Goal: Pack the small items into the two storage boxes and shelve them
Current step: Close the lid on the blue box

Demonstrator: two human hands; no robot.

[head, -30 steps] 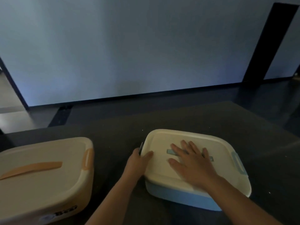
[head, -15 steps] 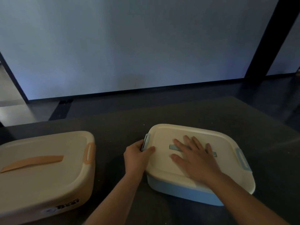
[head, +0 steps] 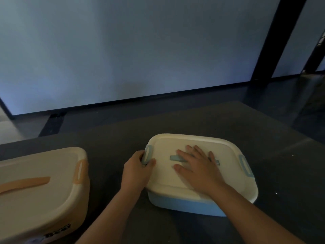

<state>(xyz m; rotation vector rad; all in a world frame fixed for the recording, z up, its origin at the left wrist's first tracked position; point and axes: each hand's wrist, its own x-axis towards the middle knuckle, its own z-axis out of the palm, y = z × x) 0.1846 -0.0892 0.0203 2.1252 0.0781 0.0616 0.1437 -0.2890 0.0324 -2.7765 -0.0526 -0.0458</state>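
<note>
A blue storage box (head: 182, 206) with a cream lid (head: 226, 150) sits on the dark table in front of me. My right hand (head: 197, 169) lies flat on the lid, fingers straight, covering part of the blue lid handle. My left hand (head: 138, 169) grips the blue clip (head: 147, 154) on the lid's left side, thumb on top. A second blue clip (head: 245, 165) lies folded on the right side. An orange storage box (head: 40, 189) with a cream lid, an orange handle and an orange clip stands at the lower left, lid on. No small items are visible.
The dark table (head: 228, 120) stretches back and to the right of the blue box. Beyond it are a dark floor, a pale wall (head: 140, 50) and a black upright post (head: 279, 37) at the right.
My left hand has lifted the left clip up from the box's side onto the lid edge. The right hand has stayed flat on the lid. The view has shifted slightly left.
</note>
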